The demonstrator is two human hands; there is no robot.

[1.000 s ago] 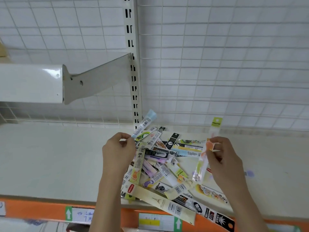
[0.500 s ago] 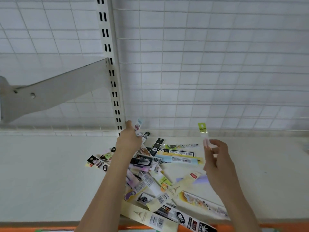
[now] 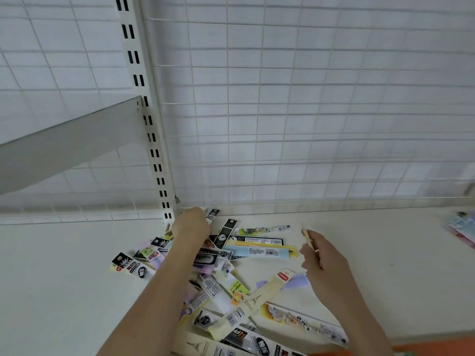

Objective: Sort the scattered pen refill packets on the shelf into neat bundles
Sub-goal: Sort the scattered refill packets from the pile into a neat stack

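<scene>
A loose heap of pen refill packets lies on the white shelf, long narrow sleeves in black, yellow, blue and cream. My left hand is at the heap's far end by the back mesh, fingers closed over a packet with a black-and-white end. To the right of the heap my right hand pinches a thin clear packet, seen edge-on, just above the shelf. A long cream packet lies across the near part of the heap.
A slotted upright post and a slanted shelf bracket stand at the back left. White wire mesh backs the shelf. More packets lie at the far right edge. An orange strip runs along the shelf front.
My left hand has carried its packet forward and down to the back of the heap. My right hand has lowered its clear packet toward the shelf. The view has shifted up and to the right.
</scene>
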